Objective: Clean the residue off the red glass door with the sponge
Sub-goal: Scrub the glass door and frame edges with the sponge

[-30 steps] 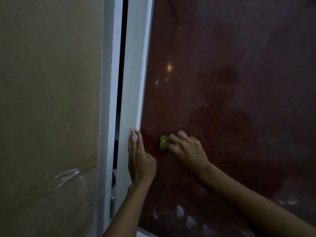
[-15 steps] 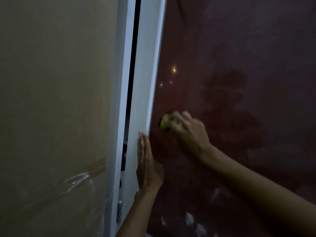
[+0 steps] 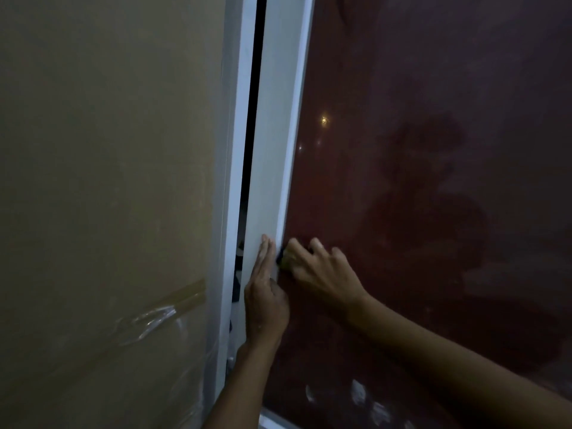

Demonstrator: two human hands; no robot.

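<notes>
Since the last frame your right hand [image 3: 322, 270] has brought the sponge [image 3: 284, 260] down the red glass door [image 3: 402, 196] to its left edge, fingers curled around it. Your left hand [image 3: 265, 292] lies flat, fingers straight, on the white frame [image 3: 272, 150] just beside.

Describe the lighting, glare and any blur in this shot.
Head view: dim overall; small bright light reflections glint on the red glass door, which also mirrors a dark silhouette; clear tape on the left panel catches glare; the sponge under the right hand looks soft; wide-angle bends the white frame.
</notes>
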